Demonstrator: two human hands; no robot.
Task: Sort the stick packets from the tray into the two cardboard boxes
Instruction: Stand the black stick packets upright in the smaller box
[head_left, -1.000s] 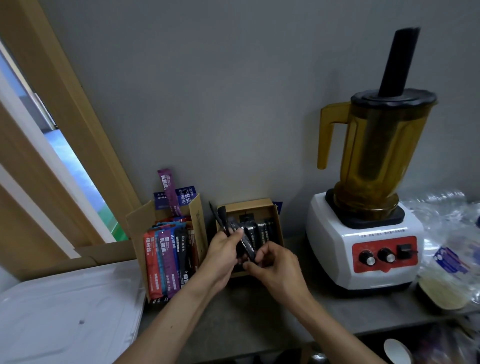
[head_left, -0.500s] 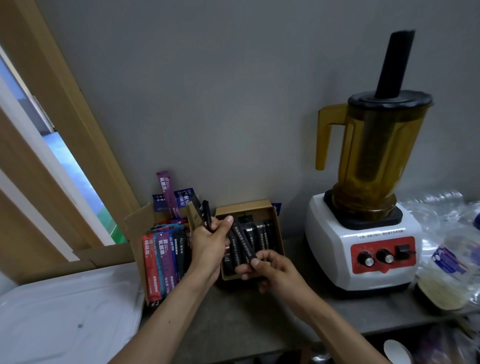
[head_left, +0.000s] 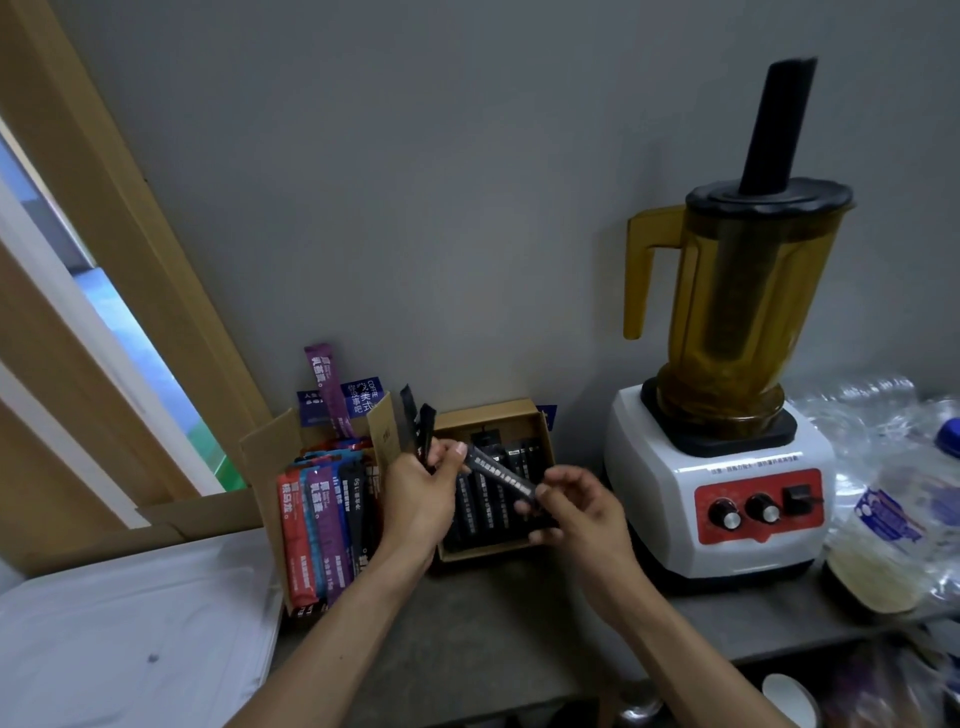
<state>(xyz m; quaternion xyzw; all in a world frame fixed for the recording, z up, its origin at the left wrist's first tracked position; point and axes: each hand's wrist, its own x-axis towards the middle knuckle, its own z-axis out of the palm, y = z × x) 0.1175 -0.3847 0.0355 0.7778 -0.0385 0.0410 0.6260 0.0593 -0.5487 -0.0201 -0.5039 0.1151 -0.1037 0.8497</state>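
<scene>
— While you've got the better angle, where is that dark packet (head_left: 501, 474)?

— Up in the air, just above the small box (head_left: 491, 413) that sits right beside the blender (head_left: 727, 499). It's not inside yet. The right hand (head_left: 576, 506) pinches its lower end, the one nearer the blender, and a fingertip of the left hand (head_left: 415, 499) touches its upper end.

— So both hands are occupied?

— Yes. The left hand also has its fingers curled round two more dark packets (head_left: 422, 431), which stick up nearly upright above its knuckles.

— Which way does the one between the hands run?

— Its long axis is on a slant, with the high end away from the blender and the low end toward it. The packets already in that box lie lengthwise, front wall to back wall, so I'd say this one needs turning before it goes down.

— How would it handle?

— Light, I'd guess. It looks thin and slick-skinned, and it probably bends in the middle. The flat sealed end is the place to hold it, as the right hand does now.

— And the coloured packets (head_left: 322, 514)?

— They're standing on end in the bigger box (head_left: 260, 457), one place further from the blender. The white tray (head_left: 130, 623) lies further out again, on the same surface (head_left: 467, 623).
</scene>
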